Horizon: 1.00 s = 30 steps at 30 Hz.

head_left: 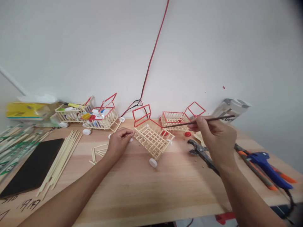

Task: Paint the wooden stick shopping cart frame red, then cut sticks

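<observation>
A small cart built of pale wooden sticks with a red frame lies tilted on the wooden table, one white wheel at its near corner. My left hand rests beside the cart's left edge, fingers curled and pinched on something small I cannot make out. My right hand is closed on a thin dark brush-like stick, whose tip points left at the cart's red rim. Another stick cart stands behind it.
Black pliers lie under my right wrist. A blue glue gun and orange-handled tools lie at the right. Loose bamboo sticks, a black pad, two filled stick carts and a red-black cable are left and behind.
</observation>
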Tool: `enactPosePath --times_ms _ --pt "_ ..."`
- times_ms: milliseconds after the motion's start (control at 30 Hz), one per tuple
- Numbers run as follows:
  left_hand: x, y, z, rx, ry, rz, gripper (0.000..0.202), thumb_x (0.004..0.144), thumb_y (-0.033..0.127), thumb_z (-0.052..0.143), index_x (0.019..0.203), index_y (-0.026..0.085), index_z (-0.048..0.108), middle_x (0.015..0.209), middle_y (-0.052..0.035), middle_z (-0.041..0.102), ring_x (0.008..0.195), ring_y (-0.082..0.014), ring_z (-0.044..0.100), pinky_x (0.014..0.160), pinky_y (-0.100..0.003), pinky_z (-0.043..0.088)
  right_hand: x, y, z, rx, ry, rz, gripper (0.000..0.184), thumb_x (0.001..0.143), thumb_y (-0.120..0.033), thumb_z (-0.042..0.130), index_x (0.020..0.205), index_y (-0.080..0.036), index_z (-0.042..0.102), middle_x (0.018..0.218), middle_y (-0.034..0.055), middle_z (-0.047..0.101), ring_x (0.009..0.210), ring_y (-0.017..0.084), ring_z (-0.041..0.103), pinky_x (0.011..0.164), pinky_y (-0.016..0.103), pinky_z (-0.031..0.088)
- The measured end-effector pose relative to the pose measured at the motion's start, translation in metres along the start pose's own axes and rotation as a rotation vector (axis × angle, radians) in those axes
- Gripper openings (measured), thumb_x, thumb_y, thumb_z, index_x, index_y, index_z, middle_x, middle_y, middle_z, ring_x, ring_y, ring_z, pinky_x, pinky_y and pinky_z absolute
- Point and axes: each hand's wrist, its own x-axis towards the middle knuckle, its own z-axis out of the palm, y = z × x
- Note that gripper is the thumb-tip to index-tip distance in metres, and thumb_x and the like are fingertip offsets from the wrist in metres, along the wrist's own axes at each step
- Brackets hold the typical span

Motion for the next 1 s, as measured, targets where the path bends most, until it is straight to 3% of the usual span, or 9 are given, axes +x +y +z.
enactPosePath --times_ms 300,633,1000 --pt "-0.001 -0.001 0.000 0.001 -0.010 -0.019 0.013 0.080 0.029 0.064 0.078 0.019 0.072 0.081 -0.0025 0.070 0.077 -0.0170 0.063 0.071 -0.028 0.046 -0.003 -0.002 -0.022 -0.120 -0.004 -0.010 0.027 0.089 -0.045 0.060 0.084 -0.022 0.072 0.071 0.0024 0.074 0.071 0.023 0.073 0.070 0.037 0.059" --pt "-0.001 0.001 0.000 0.007 0.003 -0.015 0.013 0.079 0.028 0.063 0.078 0.019 0.072 0.080 -0.0024 0.071 0.076 -0.0169 0.063 0.070 -0.027 0.046 -0.001 -0.004 -0.012 -0.117 -0.043 -0.057 0.029 0.091 -0.045 0.057 0.083 -0.022 0.073 0.073 0.0024 0.074 0.068 0.019 0.071 0.068 0.032 0.057" --pt "0.000 0.001 0.000 -0.001 -0.002 -0.028 0.014 0.079 0.029 0.063 0.078 0.018 0.072 0.081 -0.0022 0.070 0.077 -0.0166 0.062 0.072 -0.027 0.045 -0.004 -0.012 -0.040 -0.278 -0.043 -0.040 0.032 0.088 -0.050 0.058 0.082 -0.023 0.074 0.069 -0.0009 0.075 0.069 0.018 0.072 0.069 0.029 0.053"
